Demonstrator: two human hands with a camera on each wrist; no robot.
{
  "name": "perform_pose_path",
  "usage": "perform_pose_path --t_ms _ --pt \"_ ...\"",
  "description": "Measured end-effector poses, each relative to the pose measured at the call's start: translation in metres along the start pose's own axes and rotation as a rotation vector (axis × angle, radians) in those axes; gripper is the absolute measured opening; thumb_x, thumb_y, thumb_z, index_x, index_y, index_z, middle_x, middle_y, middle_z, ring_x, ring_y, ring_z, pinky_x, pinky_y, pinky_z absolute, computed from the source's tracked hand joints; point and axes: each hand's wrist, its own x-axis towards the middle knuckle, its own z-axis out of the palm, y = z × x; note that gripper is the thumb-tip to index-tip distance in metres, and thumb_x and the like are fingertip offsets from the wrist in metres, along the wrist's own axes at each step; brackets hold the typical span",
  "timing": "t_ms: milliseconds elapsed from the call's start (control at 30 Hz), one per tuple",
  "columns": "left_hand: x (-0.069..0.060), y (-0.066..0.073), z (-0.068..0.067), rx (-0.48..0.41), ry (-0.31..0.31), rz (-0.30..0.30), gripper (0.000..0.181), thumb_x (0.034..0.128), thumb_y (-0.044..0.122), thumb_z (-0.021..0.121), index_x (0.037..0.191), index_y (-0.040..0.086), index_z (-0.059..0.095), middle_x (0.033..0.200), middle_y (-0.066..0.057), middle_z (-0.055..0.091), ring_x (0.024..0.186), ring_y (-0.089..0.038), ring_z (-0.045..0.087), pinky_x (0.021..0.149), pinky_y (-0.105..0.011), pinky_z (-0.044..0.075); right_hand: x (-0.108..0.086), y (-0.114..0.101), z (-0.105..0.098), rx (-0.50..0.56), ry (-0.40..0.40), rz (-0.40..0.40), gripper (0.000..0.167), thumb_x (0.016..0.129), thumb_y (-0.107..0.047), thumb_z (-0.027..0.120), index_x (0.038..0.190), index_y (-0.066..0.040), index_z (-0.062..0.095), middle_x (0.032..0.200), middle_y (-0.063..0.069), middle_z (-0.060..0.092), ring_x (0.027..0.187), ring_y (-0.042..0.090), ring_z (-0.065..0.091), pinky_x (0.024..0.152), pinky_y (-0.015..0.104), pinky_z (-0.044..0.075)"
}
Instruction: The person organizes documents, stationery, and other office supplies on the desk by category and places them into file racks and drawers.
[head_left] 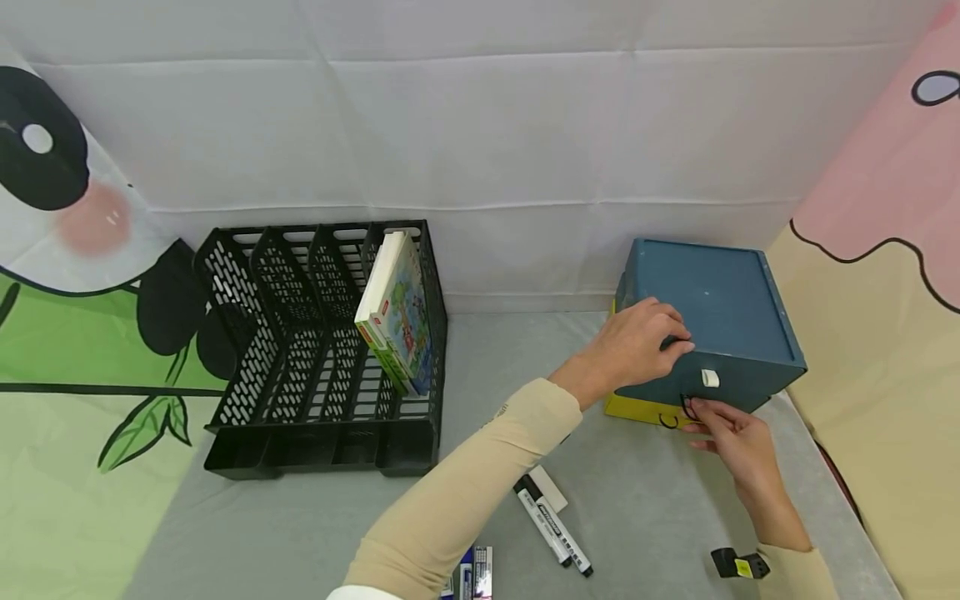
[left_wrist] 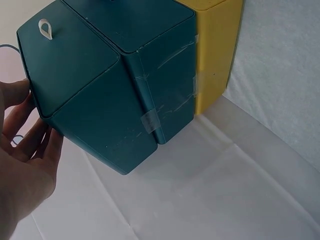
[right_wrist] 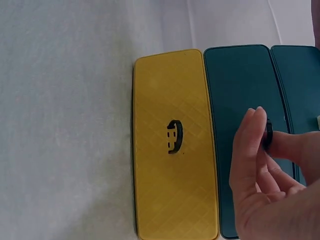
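Note:
A stack of drawers stands at the right of the table in the head view, with two teal drawer units [head_left: 701,292] above a yellow one [head_left: 633,407]. My right hand [head_left: 731,437] pinches the black loop handle [right_wrist: 269,135] of the middle, teal drawer between thumb and fingers. On the top teal unit [left_wrist: 95,95], my left hand [left_wrist: 30,145] rests its loosely bent fingers at the upper front edge. A white tab handle [head_left: 710,378] sits on the top drawer's front. The yellow drawer's black handle [right_wrist: 176,136] is free of my hands.
A black mesh file rack [head_left: 322,429] with books [head_left: 405,317] in its right slot stands at the left. Two markers [head_left: 551,529] and a white block [head_left: 549,489] lie near the middle. Marker boxes [head_left: 482,575] lie at the front, partly behind my left sleeve.

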Motion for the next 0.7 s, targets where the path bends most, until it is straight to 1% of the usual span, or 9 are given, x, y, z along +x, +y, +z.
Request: perform_pose_path --t_ms 167,367,700 --pt "0.000 0.000 0.000 -0.007 0.005 0.005 0.026 0.1043 0.031 0.063 0.121 0.018 0.078 0.125 0.005 0.069 0.113 -0.010 0.058 0.092 -0.012 0.046 -0.005 -0.002 0.001 -0.019 0.007 0.003 0.057 0.106 -0.033 0.059 0.139 0.013 0.054 0.096 -0.021 0.073 0.084 0.005 0.074 0.070 0.026 0.061" --pt "0.000 -0.001 0.001 -0.012 0.012 0.007 0.026 0.1042 0.031 0.063 0.120 0.018 0.078 0.126 0.005 0.069 0.115 -0.010 0.058 0.093 -0.013 0.046 -0.011 -0.001 -0.001 0.004 -0.014 0.030 0.058 0.105 -0.035 0.061 0.139 0.012 0.055 0.099 -0.014 0.076 0.084 0.004 0.074 0.071 0.027 0.061" --pt "0.000 -0.001 0.001 -0.014 0.009 0.008 0.026 0.1044 0.031 0.062 0.121 0.018 0.078 0.126 0.004 0.069 0.115 -0.010 0.059 0.095 -0.014 0.045 -0.028 0.003 -0.002 -0.003 -0.005 0.092 0.057 0.103 -0.037 0.064 0.135 0.010 0.060 0.094 -0.011 0.077 0.082 0.008 0.074 0.069 0.027 0.061"
